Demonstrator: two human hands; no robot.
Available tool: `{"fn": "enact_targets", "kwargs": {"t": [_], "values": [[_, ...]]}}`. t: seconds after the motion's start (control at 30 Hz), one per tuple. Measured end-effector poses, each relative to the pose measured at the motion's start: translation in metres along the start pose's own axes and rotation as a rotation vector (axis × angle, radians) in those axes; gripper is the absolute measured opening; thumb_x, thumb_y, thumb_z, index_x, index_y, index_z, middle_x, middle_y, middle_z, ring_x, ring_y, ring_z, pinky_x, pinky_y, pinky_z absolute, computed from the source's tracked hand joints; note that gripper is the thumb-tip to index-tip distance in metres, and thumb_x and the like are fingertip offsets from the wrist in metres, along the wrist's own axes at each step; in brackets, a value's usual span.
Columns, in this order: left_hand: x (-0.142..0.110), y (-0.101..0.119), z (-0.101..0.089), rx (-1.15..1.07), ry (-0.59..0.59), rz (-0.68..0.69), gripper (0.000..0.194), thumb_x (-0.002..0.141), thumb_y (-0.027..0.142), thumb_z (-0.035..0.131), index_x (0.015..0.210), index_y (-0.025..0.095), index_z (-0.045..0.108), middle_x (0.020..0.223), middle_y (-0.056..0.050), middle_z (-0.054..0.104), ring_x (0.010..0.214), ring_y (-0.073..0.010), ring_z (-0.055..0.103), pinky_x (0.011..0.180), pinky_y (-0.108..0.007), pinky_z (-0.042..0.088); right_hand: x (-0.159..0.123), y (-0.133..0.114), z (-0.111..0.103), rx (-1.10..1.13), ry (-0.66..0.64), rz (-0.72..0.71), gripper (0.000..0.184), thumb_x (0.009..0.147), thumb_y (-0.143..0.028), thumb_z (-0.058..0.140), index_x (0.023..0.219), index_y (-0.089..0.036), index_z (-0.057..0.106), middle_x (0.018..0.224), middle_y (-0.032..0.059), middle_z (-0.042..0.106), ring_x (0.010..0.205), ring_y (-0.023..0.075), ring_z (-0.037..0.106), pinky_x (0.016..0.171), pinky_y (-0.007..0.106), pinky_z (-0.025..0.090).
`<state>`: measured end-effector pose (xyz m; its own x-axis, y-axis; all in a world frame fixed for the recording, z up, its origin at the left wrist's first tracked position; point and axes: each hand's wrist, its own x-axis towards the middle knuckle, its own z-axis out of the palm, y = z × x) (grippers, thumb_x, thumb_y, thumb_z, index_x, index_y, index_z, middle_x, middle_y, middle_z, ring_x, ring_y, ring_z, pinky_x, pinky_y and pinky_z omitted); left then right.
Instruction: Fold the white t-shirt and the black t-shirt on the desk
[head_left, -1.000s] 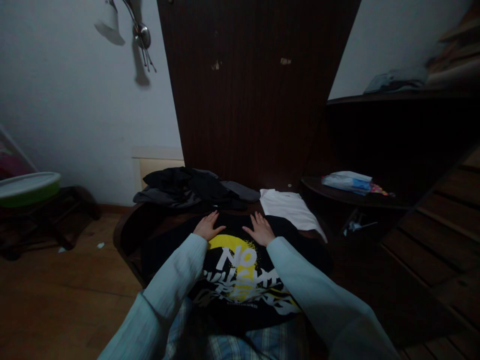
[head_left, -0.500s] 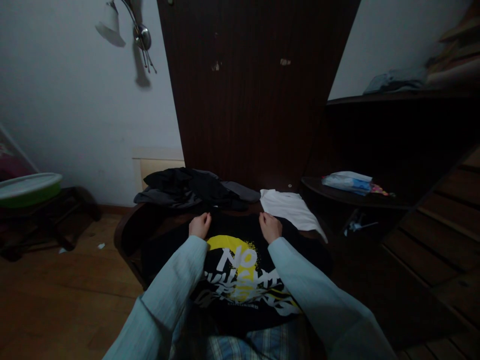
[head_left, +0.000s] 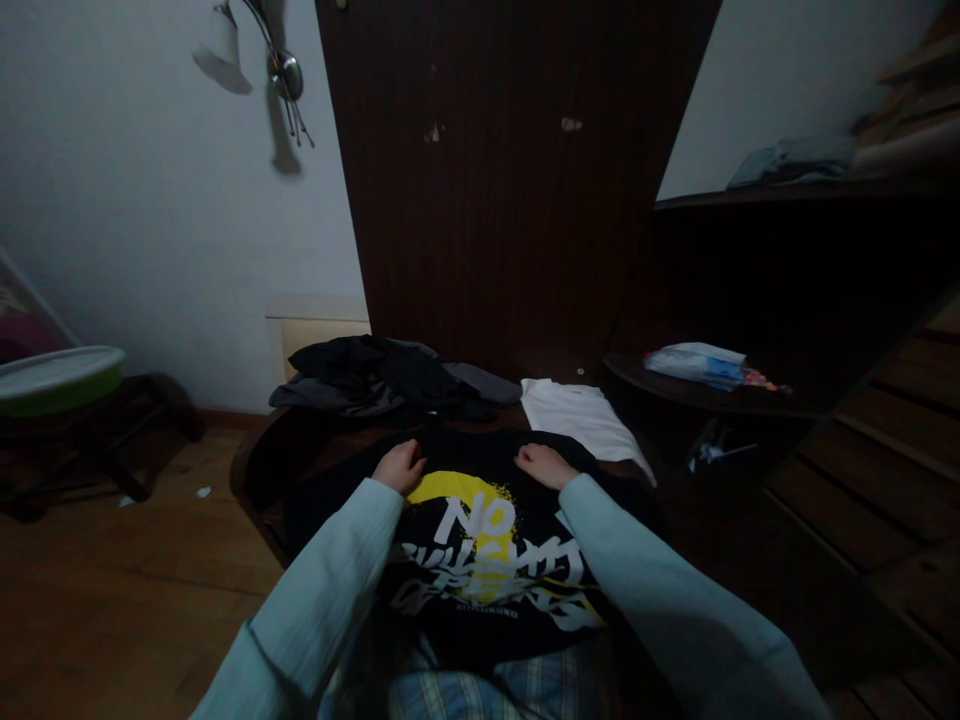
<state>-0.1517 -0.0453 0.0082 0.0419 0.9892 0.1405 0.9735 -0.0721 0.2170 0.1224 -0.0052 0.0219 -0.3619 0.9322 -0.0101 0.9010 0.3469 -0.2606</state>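
A black T-shirt (head_left: 480, 640) with a yellow disc and white lettering is spread in front of me, its lower end at my lap. On its upper left part, beside the yellow print, is my left hand (head_left: 400, 466), fingers curled closed on the cloth. My right hand (head_left: 546, 466) is closed in the same way on the upper right part. The fingertips of both hands are partly hidden, and the dark fabric shows little of the folds under them. Beyond the shirt lies a heap of dark clothes (head_left: 375, 375). A folded white garment (head_left: 577, 418) lies behind my right hand.
A dark wooden seat with a curved arm (head_left: 251, 470) holds the clothes, against a tall dark panel (head_left: 495, 220). To the right, a shelf (head_left: 795, 402) carries a plastic packet (head_left: 697, 364). A green basin (head_left: 64, 385) rests on a low stool at left.
Both hands have come slightly nearer to me from the shirt's top edge, and the right hand has turned inward. The shirt's upper edge now lies flatter.
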Motion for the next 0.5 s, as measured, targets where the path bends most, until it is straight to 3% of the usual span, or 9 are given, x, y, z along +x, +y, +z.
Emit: {"fn": "enact_targets", "kwargs": {"t": [0.17,0.33,0.5], "values": [[-0.014,-0.013,0.0,-0.174,0.091,0.067,0.019,0.079,0.03,0.04,0.08,0.018,0.055,0.084,-0.005,0.06,0.085,-0.0174,0.055,0.078,-0.028,0.043,-0.018,0.028,0.01,0.362,0.104,-0.246,0.014,0.07,-0.014,0.045,0.075,-0.016,0.059,0.085,0.0037,0.06,0.072,0.0115,0.057,0.069,0.023,0.044],[-0.014,-0.023,-0.005,-0.293,0.227,-0.086,0.022,0.08,0.03,0.037,0.079,0.019,0.056,0.086,-0.003,0.062,0.084,-0.0153,0.057,0.079,-0.025,0.043,-0.018,0.047,0.015,0.672,0.31,-0.028,0.016,0.072,-0.019,0.04,0.078,-0.017,0.055,0.062,-0.0006,0.058,0.058,0.0122,0.056,0.06,0.024,0.044],[-0.016,-0.029,-0.012,-0.211,0.293,-0.397,0.021,0.076,0.03,0.041,0.082,0.018,0.057,0.085,-0.005,0.062,0.083,-0.0171,0.057,0.075,-0.025,0.043,-0.022,0.057,0.003,0.39,0.554,0.251,0.012,0.071,-0.025,0.044,0.077,-0.02,0.054,0.056,-0.0033,0.054,0.055,0.0125,0.053,0.055,0.022,0.037]]}}
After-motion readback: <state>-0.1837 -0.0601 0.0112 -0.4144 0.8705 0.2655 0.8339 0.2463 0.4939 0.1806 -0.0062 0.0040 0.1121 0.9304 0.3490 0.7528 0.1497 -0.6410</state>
